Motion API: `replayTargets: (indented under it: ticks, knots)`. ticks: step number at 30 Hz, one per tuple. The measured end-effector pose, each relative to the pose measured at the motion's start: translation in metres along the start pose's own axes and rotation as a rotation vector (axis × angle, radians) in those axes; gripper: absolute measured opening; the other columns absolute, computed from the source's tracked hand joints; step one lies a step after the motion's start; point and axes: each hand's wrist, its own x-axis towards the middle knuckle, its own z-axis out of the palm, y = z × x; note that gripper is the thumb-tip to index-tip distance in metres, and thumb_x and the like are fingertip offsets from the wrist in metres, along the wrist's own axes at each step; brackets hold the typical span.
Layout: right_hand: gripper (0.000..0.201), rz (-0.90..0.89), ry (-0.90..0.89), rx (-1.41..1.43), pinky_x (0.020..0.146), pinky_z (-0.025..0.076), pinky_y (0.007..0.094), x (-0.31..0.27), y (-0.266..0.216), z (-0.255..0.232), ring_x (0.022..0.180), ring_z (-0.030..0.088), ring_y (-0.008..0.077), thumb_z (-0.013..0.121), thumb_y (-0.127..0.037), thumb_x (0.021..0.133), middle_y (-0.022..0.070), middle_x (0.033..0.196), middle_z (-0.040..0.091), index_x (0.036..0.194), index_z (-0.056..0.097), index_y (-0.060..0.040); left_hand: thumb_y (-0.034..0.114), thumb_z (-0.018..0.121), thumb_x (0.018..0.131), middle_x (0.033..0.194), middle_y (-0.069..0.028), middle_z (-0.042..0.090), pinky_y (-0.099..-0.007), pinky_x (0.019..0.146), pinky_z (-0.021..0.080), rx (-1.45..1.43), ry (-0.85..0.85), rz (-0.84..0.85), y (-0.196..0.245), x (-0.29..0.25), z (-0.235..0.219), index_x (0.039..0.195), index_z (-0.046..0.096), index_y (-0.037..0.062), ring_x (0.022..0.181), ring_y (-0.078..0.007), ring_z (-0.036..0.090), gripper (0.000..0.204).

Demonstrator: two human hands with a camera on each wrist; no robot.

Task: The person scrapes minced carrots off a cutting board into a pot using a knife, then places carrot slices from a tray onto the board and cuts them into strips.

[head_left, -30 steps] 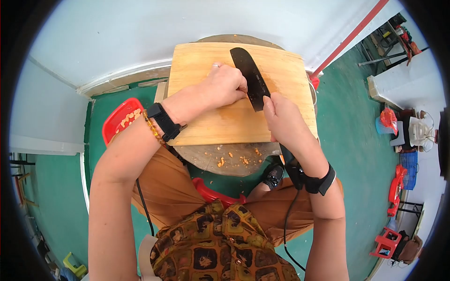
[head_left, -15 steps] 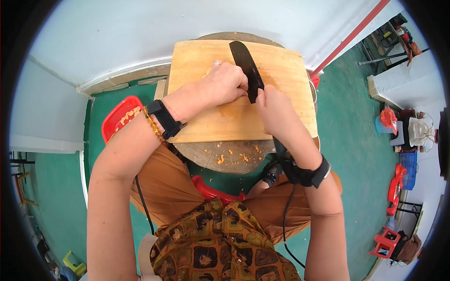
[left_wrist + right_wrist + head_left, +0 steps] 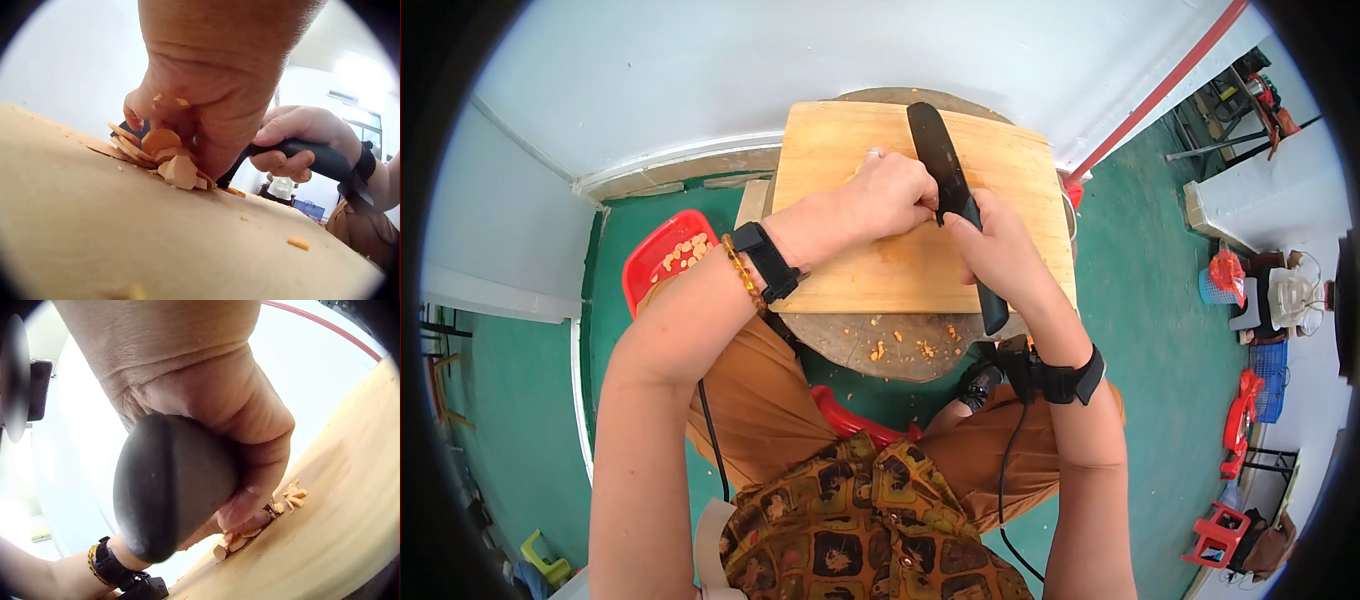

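Observation:
My left hand (image 3: 890,192) is on the wooden cutting board (image 3: 840,270), its fingers curled down over a small pile of orange carrot slices (image 3: 161,140). In the left wrist view the slices lean on one another under the palm, with a chunkier cut piece in front. My right hand (image 3: 1003,250) grips the black handle of a kitchen knife (image 3: 940,150). Its dark blade stands close beside the left fingertips, pointing toward the wall. From the right wrist, the handle's butt fills the middle, and small cut strips (image 3: 297,497) lie on the board beyond the fingers.
Beneath the board is a round wooden stump (image 3: 850,340) scattered with orange crumbs. A red basin (image 3: 640,265) with several slices stands on the left, by the knee. The wall (image 3: 730,70) rises just behind the board. Stools and baskets line the far right.
The knife's broad side faced up more a second ago; now the blade looks narrower and more upright. My right hand shifted forward, then back. The left hand keeps its place on the board.

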Motion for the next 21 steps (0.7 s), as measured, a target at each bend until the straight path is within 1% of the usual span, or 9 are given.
replayTargets:
  ticks: [3, 6, 9, 12, 15, 18, 21]
  knots:
    - [0.021, -0.001, -0.006, 0.044, 0.049, 0.046, 0.0309, -0.002, 0.0, 0.004, 0.05, 0.054, 0.0146, 0.049, -0.015, 0.09, 0.007, 0.069, 0.053, 0.104, 0.049, 0.0014, 0.01, 0.066, 0.072, 0.078, -0.011, 0.068, -0.0352, 0.071, 0.049, -0.15, -0.018, -0.023, -0.002, 0.0, -0.002, 0.081, 0.07, 0.0047, 0.07, -0.0267, 0.064, 0.012]
    - [0.023, 0.003, -0.025, 0.024, 0.05, 0.046, 0.0312, -0.004, -0.001, 0.003, 0.053, 0.055, 0.014, 0.05, -0.014, 0.09, 0.0075, 0.071, 0.054, 0.107, 0.047, 0.0009, 0.008, 0.065, 0.072, 0.078, -0.0118, 0.068, -0.0333, 0.068, 0.05, -0.071, -0.005, -0.02, -0.002, 0.001, -0.004, 0.081, 0.07, 0.0025, 0.07, -0.0248, 0.065, 0.011]
    - [0.023, 0.005, -0.032, 0.033, 0.051, 0.047, 0.0313, -0.001, 0.004, 0.003, 0.054, 0.055, 0.0138, 0.049, -0.013, 0.09, 0.0074, 0.071, 0.053, 0.108, 0.046, 0.0007, 0.006, 0.065, 0.073, 0.075, -0.0109, 0.068, -0.0305, 0.062, 0.051, -0.194, 0.031, -0.111, 0.005, 0.001, -0.011, 0.081, 0.069, 0.0012, 0.067, -0.0208, 0.066, 0.01]
    - [0.024, -0.023, -0.036, 0.059, 0.052, 0.048, 0.0309, -0.003, 0.005, 0.005, 0.055, 0.055, 0.0142, 0.048, -0.012, 0.09, 0.0077, 0.073, 0.053, 0.111, 0.044, 0.0007, 0.006, 0.064, 0.076, 0.071, -0.0094, 0.067, -0.0287, 0.057, 0.051, -0.338, 0.008, -0.244, 0.013, 0.001, -0.019, 0.084, 0.068, 0.0005, 0.061, -0.0158, 0.064, 0.011]
    - [0.029, 0.002, -0.086, 0.109, 0.052, 0.049, 0.0308, -0.008, -0.001, 0.005, 0.056, 0.056, 0.0148, 0.047, -0.01, 0.09, 0.0082, 0.076, 0.053, 0.116, 0.041, 0.0006, 0.007, 0.064, 0.078, 0.069, -0.0077, 0.066, -0.0269, 0.054, 0.05, -0.388, 0.008, -0.222, 0.012, 0.0, -0.017, 0.088, 0.068, 0.0005, 0.059, -0.0122, 0.062, 0.012]
    - [0.043, 0.022, -0.076, 0.132, 0.052, 0.049, 0.0258, -0.012, -0.006, 0.006, 0.06, 0.054, 0.0095, 0.048, -0.009, 0.088, 0.0028, 0.085, 0.051, 0.129, 0.039, -0.0008, 0.006, 0.062, 0.08, 0.069, -0.0071, 0.066, -0.0263, 0.053, 0.05, -0.318, 0.041, -0.14, 0.008, -0.002, -0.014, 0.088, 0.067, 0.0002, 0.06, -0.0123, 0.063, 0.011]
    - [0.05, 0.027, -0.086, 0.118, 0.053, 0.049, 0.0265, -0.015, -0.008, 0.007, 0.062, 0.055, 0.0103, 0.049, -0.009, 0.087, 0.003, 0.086, 0.051, 0.135, 0.035, -0.0019, 0.004, 0.059, 0.081, 0.072, -0.0076, 0.067, -0.0265, 0.053, 0.05, -0.32, 0.006, -0.224, 0.008, -0.004, -0.016, 0.089, 0.067, 0.0002, 0.062, -0.0129, 0.064, 0.012]
